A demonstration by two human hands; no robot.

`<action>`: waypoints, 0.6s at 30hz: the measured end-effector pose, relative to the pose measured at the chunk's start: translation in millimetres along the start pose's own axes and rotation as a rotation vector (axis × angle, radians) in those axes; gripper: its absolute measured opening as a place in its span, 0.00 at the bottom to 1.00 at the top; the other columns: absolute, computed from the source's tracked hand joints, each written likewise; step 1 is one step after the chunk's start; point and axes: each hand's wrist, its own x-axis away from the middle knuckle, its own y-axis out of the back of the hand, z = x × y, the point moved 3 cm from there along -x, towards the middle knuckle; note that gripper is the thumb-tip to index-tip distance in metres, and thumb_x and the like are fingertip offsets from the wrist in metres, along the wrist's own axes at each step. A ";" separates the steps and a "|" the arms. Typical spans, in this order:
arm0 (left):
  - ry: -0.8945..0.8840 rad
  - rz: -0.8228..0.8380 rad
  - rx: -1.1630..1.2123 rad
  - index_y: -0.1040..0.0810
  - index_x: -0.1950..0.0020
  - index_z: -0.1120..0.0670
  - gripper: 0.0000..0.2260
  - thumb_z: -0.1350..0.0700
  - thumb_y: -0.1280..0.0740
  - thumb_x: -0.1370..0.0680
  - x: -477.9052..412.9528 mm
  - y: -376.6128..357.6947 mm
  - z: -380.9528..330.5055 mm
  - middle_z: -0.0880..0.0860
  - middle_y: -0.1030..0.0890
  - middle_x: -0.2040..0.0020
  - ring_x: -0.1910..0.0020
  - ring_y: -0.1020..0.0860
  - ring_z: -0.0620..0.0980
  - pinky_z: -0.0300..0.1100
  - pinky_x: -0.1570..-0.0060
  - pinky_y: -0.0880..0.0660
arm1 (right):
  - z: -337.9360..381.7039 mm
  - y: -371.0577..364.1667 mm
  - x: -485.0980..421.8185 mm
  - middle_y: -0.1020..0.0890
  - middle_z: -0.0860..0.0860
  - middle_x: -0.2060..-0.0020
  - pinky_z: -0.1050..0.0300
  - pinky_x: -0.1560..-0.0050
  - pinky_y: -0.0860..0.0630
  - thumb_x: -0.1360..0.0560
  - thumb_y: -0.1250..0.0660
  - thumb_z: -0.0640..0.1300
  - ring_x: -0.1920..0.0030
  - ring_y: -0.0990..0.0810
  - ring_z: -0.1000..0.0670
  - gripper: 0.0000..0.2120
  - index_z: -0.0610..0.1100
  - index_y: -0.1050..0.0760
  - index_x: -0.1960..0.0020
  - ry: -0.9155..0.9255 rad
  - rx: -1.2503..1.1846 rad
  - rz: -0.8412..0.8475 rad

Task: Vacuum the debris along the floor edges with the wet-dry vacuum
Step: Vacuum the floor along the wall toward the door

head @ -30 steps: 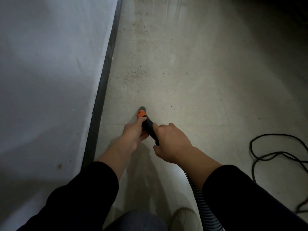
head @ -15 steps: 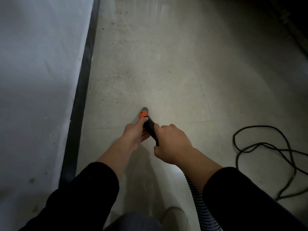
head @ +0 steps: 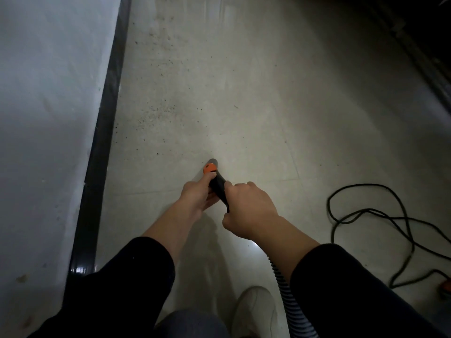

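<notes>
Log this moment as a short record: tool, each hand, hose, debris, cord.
tool: vacuum nozzle, black, orange collar, tip low toward the floor
left hand: holds nozzle beside the collar
right hand: grips nozzle further back
hose: ribbed, trails back at lower right
debris: dark specks ahead of tip, near black baseboard
cord: black loops on floor, right side

White wall (head: pixel 48 118) on the left, scuffed, small stains low down. Glossy black baseboard (head: pixel 107 113) runs along its foot, from top centre to bottom left. Black cable (head: pixel 361 184) lies in loose loops on the right, trailing to the right edge. Small orange object (head: pixel 445 290) at the right edge near the cable's end, cut off, can't tell what. White shoe (head: pixel 253 311) bottom centre, blue denim knee (head: pixel 192 323) just left of it. Dark structure (head: pixel 415 45) top right, unlit.
</notes>
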 end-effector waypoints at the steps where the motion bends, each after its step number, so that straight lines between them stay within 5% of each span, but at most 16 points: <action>1: -0.005 -0.005 -0.005 0.25 0.37 0.66 0.19 0.53 0.32 0.21 -2.2 -0.8 -2.1 0.59 0.18 0.54 0.55 0.17 0.52 0.43 0.53 0.20 | -0.1 0.0 -3.1 0.24 0.45 0.52 0.54 0.58 0.32 0.26 0.37 0.43 0.50 0.28 0.45 0.16 0.41 0.33 0.40 0.003 0.002 -0.002; 12: 0.008 -0.051 0.054 0.25 0.38 0.66 0.18 0.54 0.32 0.20 -14.6 -15.1 -23.4 0.58 0.18 0.56 0.57 0.18 0.51 0.42 0.59 0.21 | -14.9 19.1 -31.2 0.29 0.47 0.58 0.55 0.59 0.33 0.27 0.37 0.41 0.55 0.33 0.46 0.13 0.42 0.32 0.43 0.061 0.013 0.012; 18: 0.054 -0.079 0.092 0.27 0.37 0.68 0.17 0.57 0.33 0.20 -0.3 -9.9 -39.2 0.61 0.19 0.55 0.55 0.18 0.54 0.45 0.53 0.22 | -18.3 35.7 -40.0 0.30 0.48 0.59 0.55 0.61 0.35 0.27 0.36 0.41 0.57 0.32 0.47 0.15 0.42 0.31 0.41 0.151 0.017 0.096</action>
